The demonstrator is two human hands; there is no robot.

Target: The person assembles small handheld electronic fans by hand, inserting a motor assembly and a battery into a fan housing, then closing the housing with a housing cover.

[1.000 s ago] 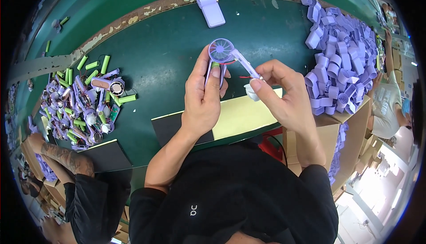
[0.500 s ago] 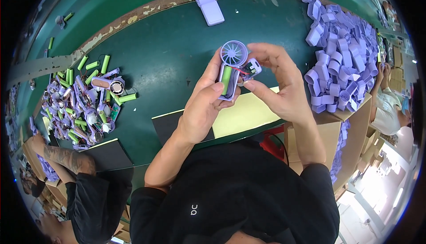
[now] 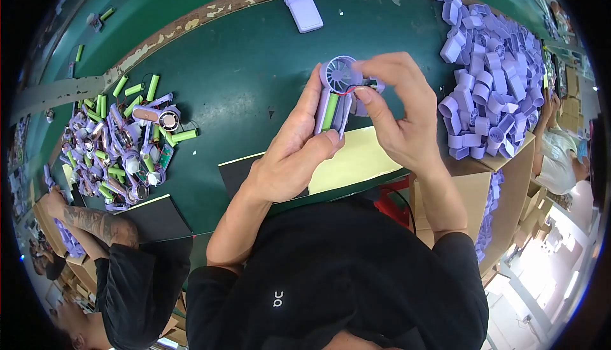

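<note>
Well, the left hand (image 3: 289, 162) is wrapped snugly round a purple fan casing (image 3: 340, 113); the right hand (image 3: 402, 117), partly curled, has its thumb by a red wire (image 3: 347, 91), grip unclear.

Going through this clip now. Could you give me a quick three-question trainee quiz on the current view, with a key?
1. True or false: the left hand holds the purple fan housing.

2. Multiple choice: what colour is the cylinder in the housing's open handle?
A) red
B) green
C) white

3. Fill in the blank: the big heap of purple shells lies toward the ____ side of the picture.

Key: 1. True. 2. B. 3. Right.
</note>
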